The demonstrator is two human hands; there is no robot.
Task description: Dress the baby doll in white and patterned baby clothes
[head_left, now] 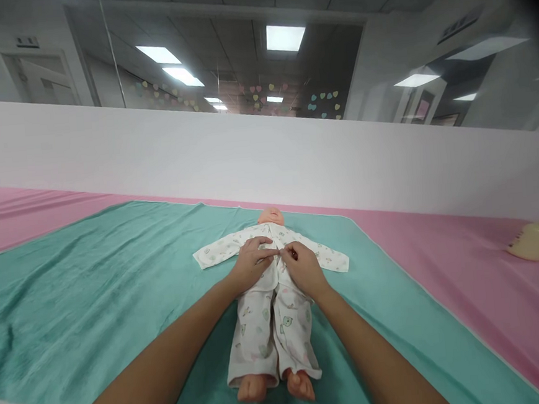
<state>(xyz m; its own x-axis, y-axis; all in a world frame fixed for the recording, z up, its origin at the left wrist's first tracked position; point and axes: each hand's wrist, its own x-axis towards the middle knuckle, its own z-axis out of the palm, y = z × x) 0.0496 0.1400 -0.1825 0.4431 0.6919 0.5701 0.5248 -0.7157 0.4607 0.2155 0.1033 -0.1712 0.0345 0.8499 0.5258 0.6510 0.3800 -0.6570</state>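
Left hand [252, 262], right hand [306, 265] at shirt [269, 281] front

Left fingers outstretched, right ones curled in; whether either grips cloth, I cannot tell. Level edges and a light pinch should serve best. The doll [271, 216] wears it, on its back on the towel [103, 283].

There is one doll [270, 216], one shirt [270, 278] and one blanket [117, 288].

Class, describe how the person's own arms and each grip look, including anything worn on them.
The left forearm and right forearm taper towards the wrists and are bare: no sleeve, watch or bracelet shows. The left grip and right grip are ungloved human hands, with no ring visible. Nail details are too small to tell.
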